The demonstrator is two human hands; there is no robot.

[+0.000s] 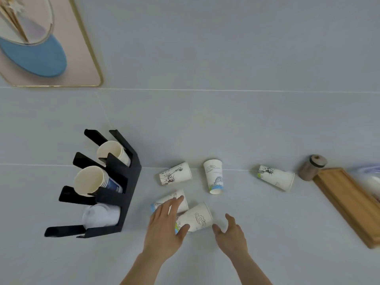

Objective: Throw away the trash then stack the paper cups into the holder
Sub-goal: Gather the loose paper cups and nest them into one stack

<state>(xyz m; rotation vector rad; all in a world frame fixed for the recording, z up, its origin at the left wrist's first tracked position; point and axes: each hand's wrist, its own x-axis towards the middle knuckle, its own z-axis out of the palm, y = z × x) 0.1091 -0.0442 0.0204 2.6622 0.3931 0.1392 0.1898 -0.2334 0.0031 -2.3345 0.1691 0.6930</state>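
Observation:
Several printed white paper cups lie on their sides on the pale counter. My left hand [164, 225] rests with spread fingers over two of them, a cup [171, 200] under its fingers and a cup [195, 218] by its thumb. My right hand [231, 233] hovers open just right of that second cup, apart from it. Further back lie a cup [175, 173], a cup [213, 175] and a cup [276, 177]. The black cup holder [127, 182] stands at the left with cup stacks [90, 181] in its upper slots and white lids [100, 215] in the lowest.
A wooden tray [345, 202] lies at the right edge with a small lidded jar [311, 167] behind it and a blurred plastic bag [372, 179] beside it. A framed picture [47, 44] hangs on the wall at upper left.

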